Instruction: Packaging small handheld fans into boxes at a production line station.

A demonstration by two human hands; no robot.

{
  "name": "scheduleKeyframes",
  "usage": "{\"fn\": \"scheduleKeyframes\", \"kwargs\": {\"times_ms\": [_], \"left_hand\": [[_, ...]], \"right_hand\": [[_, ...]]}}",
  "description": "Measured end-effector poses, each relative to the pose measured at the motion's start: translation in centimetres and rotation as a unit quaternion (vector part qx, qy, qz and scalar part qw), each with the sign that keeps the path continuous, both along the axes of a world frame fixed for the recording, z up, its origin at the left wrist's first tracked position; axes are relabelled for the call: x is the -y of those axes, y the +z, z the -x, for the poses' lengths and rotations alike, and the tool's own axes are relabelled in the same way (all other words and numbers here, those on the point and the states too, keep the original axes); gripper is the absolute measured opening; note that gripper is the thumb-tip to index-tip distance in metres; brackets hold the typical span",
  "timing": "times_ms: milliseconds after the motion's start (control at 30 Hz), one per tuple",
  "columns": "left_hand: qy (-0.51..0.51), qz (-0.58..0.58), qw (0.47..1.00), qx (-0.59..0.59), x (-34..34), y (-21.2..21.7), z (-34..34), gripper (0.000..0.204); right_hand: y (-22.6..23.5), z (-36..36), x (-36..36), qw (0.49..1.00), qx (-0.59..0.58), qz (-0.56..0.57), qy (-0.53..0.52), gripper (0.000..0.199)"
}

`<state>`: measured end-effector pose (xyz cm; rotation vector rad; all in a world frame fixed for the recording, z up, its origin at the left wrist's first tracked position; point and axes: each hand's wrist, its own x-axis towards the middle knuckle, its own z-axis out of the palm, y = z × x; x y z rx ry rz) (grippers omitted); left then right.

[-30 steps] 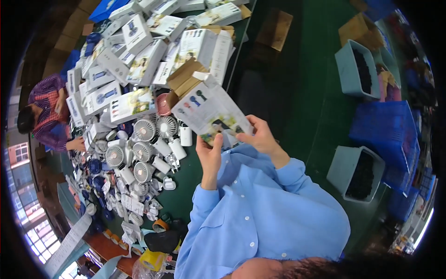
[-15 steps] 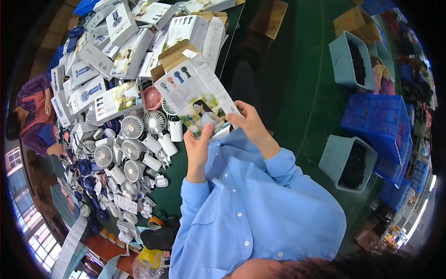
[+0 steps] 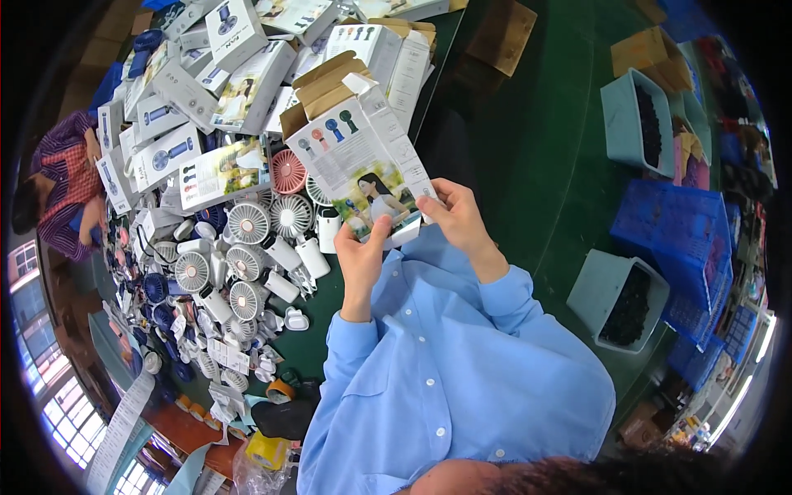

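Both hands hold a printed white fan box (image 3: 334, 169) in front of my chest. Its brown cardboard flaps stand open at the far end. My left hand (image 3: 361, 262) grips the near left corner, thumb on the printed face. My right hand (image 3: 460, 219) pinches the near right edge, thumb on top. The inside of the box is hidden. Left of it on the green table lie handheld fans, among them a pink fan (image 3: 289, 172) and a white fan (image 3: 248, 223), with white handles around them.
Several white fan boxes (image 3: 235, 33) are piled beyond the fans. At the left a person (image 3: 70, 186) in a striped and checked top sits by the table. Grey-blue bins (image 3: 620, 299) with dark contents and blue crates (image 3: 664, 235) stand at the right. An orange tape roll (image 3: 279, 391) lies near me.
The whole view has shifted a little, so table and boxes appear farther right. Both hands keep the same grip on the fan box, which looks nearly unchanged in tilt.
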<state>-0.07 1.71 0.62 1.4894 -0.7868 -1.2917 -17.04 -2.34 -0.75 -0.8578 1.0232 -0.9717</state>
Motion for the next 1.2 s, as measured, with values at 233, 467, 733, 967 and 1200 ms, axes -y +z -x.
{"fn": "scheduleKeyframes", "kwargs": {"times_ms": [233,467,733,967,1200], "left_hand": [[-0.056,0.011,0.998,-0.006,1.3,0.7,-1.5,0.021],[-0.113,-0.014,0.993,-0.009,3.8,0.8,-2.3,0.026],[-0.102,0.015,0.991,0.089,6.5,0.6,-3.0,0.029],[-0.02,0.017,0.997,-0.073,7.1,1.5,-3.8,0.043],[0.004,0.03,0.984,-0.176,6.6,0.5,-4.6,0.035]], "right_hand": [[-0.8,-0.9,0.3,1.0,0.002,0.007,-0.005,0.02],[0.0,-1.6,1.2,0.997,-0.006,0.004,-0.071,0.022],[-0.7,-2.7,3.5,0.99,-0.041,0.068,-0.116,0.025],[-0.6,-4.6,4.8,0.984,0.019,0.036,-0.173,0.025],[-0.5,-4.5,5.3,0.984,0.075,0.012,-0.162,0.024]]}}
